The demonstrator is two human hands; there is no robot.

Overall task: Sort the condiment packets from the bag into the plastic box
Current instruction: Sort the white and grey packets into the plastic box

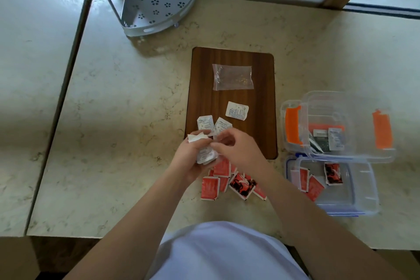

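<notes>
1. Far left: bare marble counter (113, 120), with a grey perforated corner rack (156, 4) at the back. Neither is part of the job.
2. Left hand (188, 157) is closed around a bunch of white packets (205, 154), thumb on top. One corner sticks out at the upper left.
3. Right hand (236, 150) meets it, fingertips pinched narrow at the stack. It's probably adding or squaring a packet, but I can't tell if it holds its own.
4. Three more white packets (237, 109) lie loose on the wooden board (231, 59). The clear bag (233, 77) sits flat above them and looks nearly empty.
5. Red packets (210, 188) are piled on the counter just below the hands, unsorted.
6. Right: the orange-latch box (384, 154) holds white and green packets; the blue-latch box (368, 202) holds red ones.
7. To do the step well: square the stack, keep the thumb clamp firm, sweep up the three loose whites, then drop them all in the orange-latch box. Keep reds out.
</notes>
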